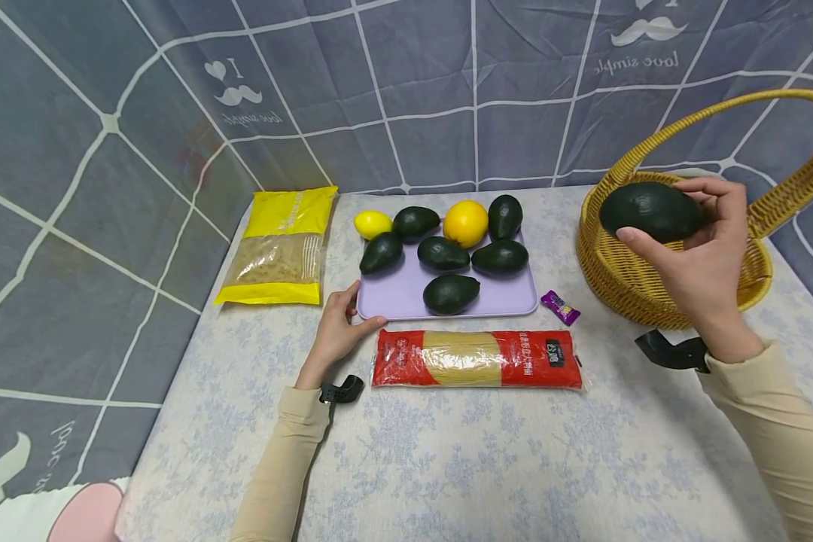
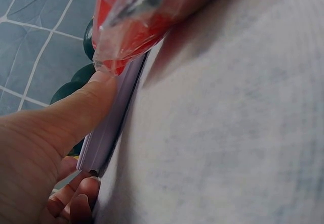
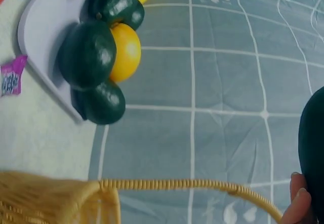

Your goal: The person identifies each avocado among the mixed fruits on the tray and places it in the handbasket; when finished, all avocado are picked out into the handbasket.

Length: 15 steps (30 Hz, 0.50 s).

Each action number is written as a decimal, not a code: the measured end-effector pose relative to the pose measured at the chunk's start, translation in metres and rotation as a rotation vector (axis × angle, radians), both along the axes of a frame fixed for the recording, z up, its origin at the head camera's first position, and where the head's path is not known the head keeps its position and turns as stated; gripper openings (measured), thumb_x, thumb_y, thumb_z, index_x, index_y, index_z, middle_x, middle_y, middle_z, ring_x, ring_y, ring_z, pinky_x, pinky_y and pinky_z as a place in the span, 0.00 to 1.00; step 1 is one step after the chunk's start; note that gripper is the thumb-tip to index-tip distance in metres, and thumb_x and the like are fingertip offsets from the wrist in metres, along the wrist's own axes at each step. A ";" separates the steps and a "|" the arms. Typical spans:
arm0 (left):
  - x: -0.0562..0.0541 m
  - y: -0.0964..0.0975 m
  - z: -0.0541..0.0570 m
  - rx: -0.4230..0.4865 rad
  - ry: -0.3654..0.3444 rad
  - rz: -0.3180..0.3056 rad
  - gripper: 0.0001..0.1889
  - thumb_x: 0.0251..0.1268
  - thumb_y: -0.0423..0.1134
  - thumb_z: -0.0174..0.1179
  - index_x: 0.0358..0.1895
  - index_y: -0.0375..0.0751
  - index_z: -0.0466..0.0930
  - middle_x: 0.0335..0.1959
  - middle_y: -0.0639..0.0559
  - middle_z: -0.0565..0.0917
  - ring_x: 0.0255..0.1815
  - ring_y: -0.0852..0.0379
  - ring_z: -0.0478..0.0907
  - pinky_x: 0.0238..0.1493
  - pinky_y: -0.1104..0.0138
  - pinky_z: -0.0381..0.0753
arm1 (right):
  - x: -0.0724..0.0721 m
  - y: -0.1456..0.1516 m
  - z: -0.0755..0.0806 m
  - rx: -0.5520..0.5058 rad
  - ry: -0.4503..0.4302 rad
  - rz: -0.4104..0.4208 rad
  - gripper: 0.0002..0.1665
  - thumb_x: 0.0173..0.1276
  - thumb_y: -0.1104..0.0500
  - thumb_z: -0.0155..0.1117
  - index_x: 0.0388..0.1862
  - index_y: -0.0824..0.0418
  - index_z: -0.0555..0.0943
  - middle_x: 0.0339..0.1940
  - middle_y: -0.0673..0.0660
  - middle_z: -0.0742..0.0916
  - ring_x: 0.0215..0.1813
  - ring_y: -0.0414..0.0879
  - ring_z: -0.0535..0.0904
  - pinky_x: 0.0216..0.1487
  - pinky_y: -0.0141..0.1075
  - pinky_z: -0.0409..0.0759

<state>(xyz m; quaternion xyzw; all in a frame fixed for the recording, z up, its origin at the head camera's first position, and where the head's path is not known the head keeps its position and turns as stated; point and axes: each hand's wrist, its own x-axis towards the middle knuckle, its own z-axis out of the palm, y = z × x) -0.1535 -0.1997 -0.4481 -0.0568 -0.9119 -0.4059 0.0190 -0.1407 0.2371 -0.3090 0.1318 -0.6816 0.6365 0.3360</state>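
My right hand (image 1: pixel 714 248) grips a dark green avocado (image 1: pixel 653 212) above the wicker basket (image 1: pixel 616 282); in the right wrist view only part of that avocado (image 3: pixel 314 148) shows at the right edge. My left hand (image 1: pixel 339 327) holds the near left corner of the lilac tray (image 1: pixel 396 297), its thumb along the front edge and its fingers at the left side. Several avocados (image 1: pixel 451 293), a lemon (image 1: pixel 373 224) and an orange (image 1: pixel 466 223) lie on the tray. In the left wrist view, the thumb is beside the end of a red noodle packet (image 2: pixel 136 42).
The red noodle packet (image 1: pixel 461 360) lies just in front of the tray. A purple-wrapped candy (image 1: pixel 560 307) is between tray and basket. A yellow bag (image 1: pixel 278 248) lies at the left. The basket's tall handle (image 1: pixel 718 113) arches up, with patterned cloth (image 1: pixel 433 83) hanging behind.
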 end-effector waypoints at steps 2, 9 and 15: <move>0.000 0.000 0.000 -0.001 0.002 -0.002 0.45 0.53 0.45 0.72 0.71 0.31 0.58 0.41 0.40 0.66 0.38 0.49 0.63 0.39 0.61 0.63 | 0.000 0.007 0.001 -0.023 0.007 -0.013 0.38 0.40 0.74 0.75 0.54 0.67 0.72 0.50 0.61 0.76 0.49 0.49 0.73 0.47 0.30 0.72; 0.000 0.001 0.000 -0.003 0.001 -0.002 0.45 0.53 0.45 0.71 0.71 0.31 0.59 0.41 0.40 0.66 0.38 0.49 0.63 0.39 0.61 0.63 | -0.003 0.031 0.005 0.026 -0.087 -0.089 0.37 0.45 0.75 0.72 0.57 0.66 0.71 0.49 0.58 0.75 0.43 0.43 0.74 0.40 0.28 0.70; 0.000 0.000 0.000 0.002 0.004 -0.006 0.45 0.53 0.44 0.72 0.71 0.31 0.58 0.42 0.39 0.67 0.38 0.48 0.64 0.40 0.61 0.64 | -0.010 0.051 0.011 0.232 -0.232 -0.212 0.37 0.53 0.70 0.71 0.62 0.60 0.68 0.51 0.50 0.74 0.49 0.39 0.72 0.47 0.29 0.69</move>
